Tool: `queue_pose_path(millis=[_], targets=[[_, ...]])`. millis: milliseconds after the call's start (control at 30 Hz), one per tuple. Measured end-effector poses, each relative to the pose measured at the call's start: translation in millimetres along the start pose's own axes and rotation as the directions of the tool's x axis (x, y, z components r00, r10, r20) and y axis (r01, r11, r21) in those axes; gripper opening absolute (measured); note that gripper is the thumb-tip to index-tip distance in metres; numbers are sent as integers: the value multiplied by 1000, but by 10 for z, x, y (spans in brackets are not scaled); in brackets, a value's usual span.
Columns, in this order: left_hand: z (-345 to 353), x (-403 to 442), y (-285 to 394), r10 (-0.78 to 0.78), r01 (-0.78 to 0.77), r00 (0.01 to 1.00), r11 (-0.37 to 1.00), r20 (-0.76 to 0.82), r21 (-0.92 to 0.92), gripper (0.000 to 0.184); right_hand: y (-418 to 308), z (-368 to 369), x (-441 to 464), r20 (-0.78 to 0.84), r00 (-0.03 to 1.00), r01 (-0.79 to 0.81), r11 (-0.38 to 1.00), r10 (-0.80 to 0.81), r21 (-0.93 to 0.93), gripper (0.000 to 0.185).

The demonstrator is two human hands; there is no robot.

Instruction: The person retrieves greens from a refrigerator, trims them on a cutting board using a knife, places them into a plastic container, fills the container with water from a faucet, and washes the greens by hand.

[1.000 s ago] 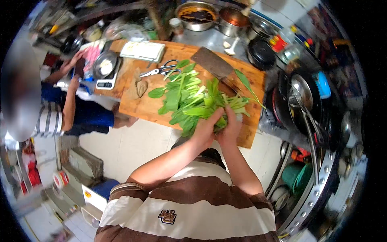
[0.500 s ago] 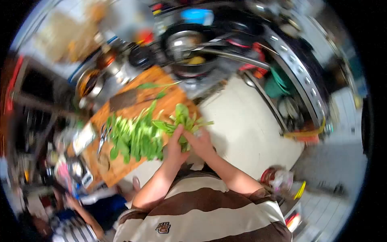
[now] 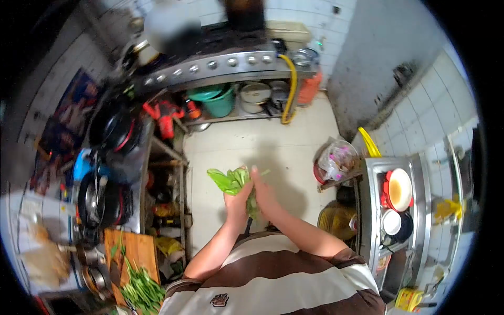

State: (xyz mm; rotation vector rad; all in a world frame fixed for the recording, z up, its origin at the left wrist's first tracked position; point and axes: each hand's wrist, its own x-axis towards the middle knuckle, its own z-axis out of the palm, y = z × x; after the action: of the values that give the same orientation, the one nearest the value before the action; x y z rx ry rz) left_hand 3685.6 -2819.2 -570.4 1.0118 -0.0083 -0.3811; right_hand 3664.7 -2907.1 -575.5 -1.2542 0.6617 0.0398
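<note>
Between my two hands, over the floor, is a bunch of leafy greens (image 3: pixel 226 181), its leaves pointing up and left. My left hand (image 3: pixel 239 202) is closed round the bunch from the left. From the right my right hand (image 3: pixel 262 193) presses against the same greens, its fingers pointing upward. Stems show between the palms. More greens (image 3: pixel 140 289) lie on the wooden cutting board (image 3: pixel 144 247) at the lower left, beside the dark cleaver (image 3: pixel 115 273).
A stove (image 3: pixel 210 65) spans the top, with a green bucket (image 3: pixel 219 102) below it. On the right, a steel sink unit (image 3: pixel 374 210) holds a red pot (image 3: pixel 398 190). A bin with a plastic bag (image 3: pixel 336 160) stands beside it. Pans (image 3: pixel 113 126) sit at left.
The view has turned to the right, so the board has shifted to the lower left and the sink has come into view. Both hands have lifted the bunch away from the board, over the floor.
</note>
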Motion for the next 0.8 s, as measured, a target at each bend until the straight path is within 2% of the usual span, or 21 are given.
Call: queue_pose_path(millis=[100, 200, 300, 400, 500, 600, 633, 733, 800], targets=[[740, 303, -367, -83, 79, 994, 995, 65, 68, 40, -237, -731, 182, -122, 991, -42, 988, 61, 148, 67], [1223, 613, -746, -30, -54, 961, 955, 274, 291, 38, -538, -1271, 197, -277, 961, 84, 954, -1, 289, 64], [1726, 844, -1090, -200, 79, 933, 925, 300, 371, 39, -601, -1717, 367, -433, 897, 287, 864, -90, 414, 61], [2049, 1080, -1546, -230, 45, 887, 906, 401, 420, 39, -459, -2186, 683, -547, 837, 268, 869, 4, 416, 56], [2310, 1336, -2022, -279, 44, 835, 893, 474, 449, 36, -359, -2642, 1022, -653, 750, 427, 832, -107, 355, 56], [2659, 1715, -2403, -360, -64, 720, 817, 593, 573, 33, -406, -3065, 1354, -694, 718, 479, 693, 43, 539, 57], [2816, 1831, -2531, -424, 47, 736, 810, 528, 585, 30, -504, -3214, 1401, -698, 693, 340, 773, 179, 536, 58], [3143, 2323, -3031, -600, 247, 689, 722, 407, 647, 25, -620, -3514, 1691, -731, 617, 330, 747, 292, 577, 63], [3342, 2607, -3333, -603, 235, 653, 737, 458, 634, 20, -653, -3713, 1813, -724, 614, 309, 748, 315, 587, 70]])
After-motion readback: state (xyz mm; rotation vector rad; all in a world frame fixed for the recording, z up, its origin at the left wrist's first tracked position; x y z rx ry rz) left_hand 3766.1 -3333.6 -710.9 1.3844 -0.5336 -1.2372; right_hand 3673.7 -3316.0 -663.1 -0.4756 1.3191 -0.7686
